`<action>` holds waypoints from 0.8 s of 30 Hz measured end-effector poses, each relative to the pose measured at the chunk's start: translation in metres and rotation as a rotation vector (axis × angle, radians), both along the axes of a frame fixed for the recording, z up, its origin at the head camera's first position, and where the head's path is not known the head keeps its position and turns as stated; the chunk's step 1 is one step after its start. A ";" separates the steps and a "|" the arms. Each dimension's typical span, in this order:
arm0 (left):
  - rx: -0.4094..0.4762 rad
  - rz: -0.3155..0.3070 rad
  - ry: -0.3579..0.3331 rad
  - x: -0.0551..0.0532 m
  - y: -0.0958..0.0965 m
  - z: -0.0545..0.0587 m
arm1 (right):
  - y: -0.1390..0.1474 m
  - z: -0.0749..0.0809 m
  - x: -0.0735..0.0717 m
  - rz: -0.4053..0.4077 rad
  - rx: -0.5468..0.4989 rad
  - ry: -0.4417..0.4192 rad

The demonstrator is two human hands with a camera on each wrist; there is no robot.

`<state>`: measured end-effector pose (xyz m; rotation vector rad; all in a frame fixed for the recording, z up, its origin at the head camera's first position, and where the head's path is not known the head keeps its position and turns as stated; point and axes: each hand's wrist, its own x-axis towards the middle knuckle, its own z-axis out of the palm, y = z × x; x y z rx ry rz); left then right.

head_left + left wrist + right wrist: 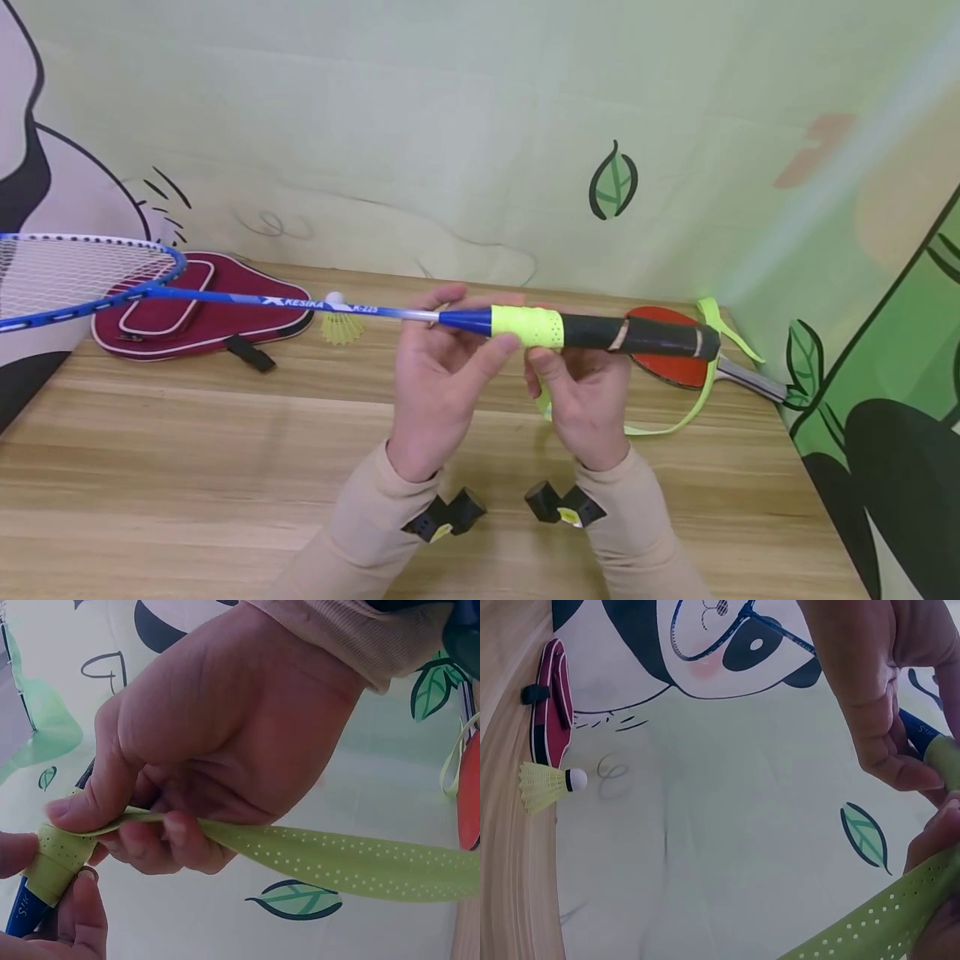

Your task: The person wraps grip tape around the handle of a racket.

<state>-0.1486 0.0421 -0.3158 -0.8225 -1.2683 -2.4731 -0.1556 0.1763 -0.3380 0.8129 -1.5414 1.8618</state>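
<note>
A blue badminton racket [463, 321] is held level above the table, its head at the left. Neon-yellow perforated overgrip tape [527, 326] wraps the handle beside the blue cone; the remaining handle [660, 337] is black. My left hand [438, 392] holds the racket around the cone and wrapped part, thumb on the tape's edge. Just below the handle, my right hand [588, 408] pinches the tape between thumb and fingers. From there the loose strip [345, 862] stretches away in the left wrist view. In the head view it loops behind the right hand and over the handle's end.
A maroon racket case [255, 304] lies at the table's back left, with a yellow shuttlecock [342, 323] beside it. At the back right lies a red table tennis paddle [667, 372], partly behind the handle and strip. A printed cloth wall [450, 125] rises behind the wooden table [187, 467].
</note>
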 end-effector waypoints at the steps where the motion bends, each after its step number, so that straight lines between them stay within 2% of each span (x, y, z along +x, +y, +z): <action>1: -0.004 0.005 0.004 0.000 0.000 0.000 | 0.001 0.000 0.000 -0.002 0.006 0.006; 10: -0.021 0.049 0.048 0.001 -0.001 0.001 | 0.005 0.003 -0.001 -0.021 0.018 0.057; 14: -0.022 0.066 0.019 0.002 -0.002 0.001 | 0.004 0.004 -0.001 -0.008 0.002 0.048; 17: -0.020 0.070 -0.008 0.001 -0.002 0.001 | 0.003 0.004 -0.002 0.030 -0.021 0.039; 24: -0.018 0.089 -0.045 0.001 -0.002 0.002 | 0.000 0.004 -0.001 0.093 -0.076 0.081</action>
